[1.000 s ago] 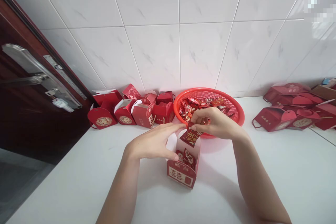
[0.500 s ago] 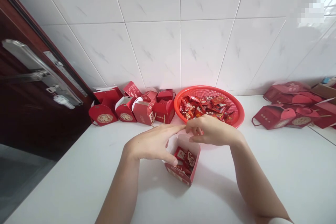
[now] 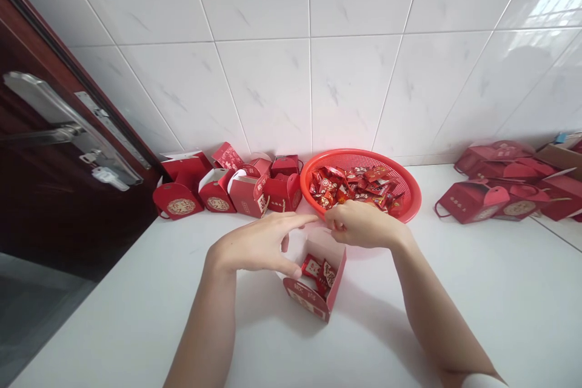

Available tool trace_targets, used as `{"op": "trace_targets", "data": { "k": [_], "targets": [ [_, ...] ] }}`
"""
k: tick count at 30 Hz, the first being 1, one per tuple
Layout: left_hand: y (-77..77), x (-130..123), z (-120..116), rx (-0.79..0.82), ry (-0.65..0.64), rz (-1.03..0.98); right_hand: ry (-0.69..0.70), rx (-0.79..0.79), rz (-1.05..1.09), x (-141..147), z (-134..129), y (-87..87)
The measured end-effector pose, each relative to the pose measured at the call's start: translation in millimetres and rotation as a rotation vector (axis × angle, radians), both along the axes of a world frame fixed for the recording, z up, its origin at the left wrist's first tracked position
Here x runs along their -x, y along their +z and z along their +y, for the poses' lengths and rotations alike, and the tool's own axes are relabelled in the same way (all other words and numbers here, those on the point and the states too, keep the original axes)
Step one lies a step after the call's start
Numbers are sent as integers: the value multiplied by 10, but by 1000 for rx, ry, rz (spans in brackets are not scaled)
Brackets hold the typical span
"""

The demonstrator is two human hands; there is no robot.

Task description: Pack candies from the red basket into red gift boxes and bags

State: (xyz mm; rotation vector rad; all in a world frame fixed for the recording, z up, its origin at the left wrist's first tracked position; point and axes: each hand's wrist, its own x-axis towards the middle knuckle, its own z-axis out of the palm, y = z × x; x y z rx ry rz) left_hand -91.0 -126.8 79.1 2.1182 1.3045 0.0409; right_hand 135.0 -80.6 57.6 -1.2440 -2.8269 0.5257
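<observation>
A red paper candy box stands on the white table with its top open. Wrapped candies lie inside it. My left hand arches over the box's left side, fingers stretched forward and thumb apart, by the near left rim. My right hand is at the box's far side, above the back flap, with its fingers curled in. Whatever its fingertips may pinch is hidden.
Behind the hands is a red plastic basket of wrapped candies. Several red boxes line the wall at left; more boxes are piled at right. A dark door with keys in its lock borders the table's left side.
My right hand's fingers have curled in more. My left hand has shifted slightly left, its thumb drawn back from over the candies, so more of the box's front shows.
</observation>
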Motion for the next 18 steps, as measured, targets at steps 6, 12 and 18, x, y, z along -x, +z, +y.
{"op": "trace_targets", "data": {
  "k": [6, 12, 18],
  "targets": [
    [-25, 49, 20, 8, 50, 38, 67, 64, 109, 46, 49, -42],
    [-55, 115, 54, -87, 127, -12, -110, 17, 394, 118, 141, -130],
    [-64, 139, 105, -144, 219, 11, -184, -15, 524, 239, 218, -281]
  ]
}}
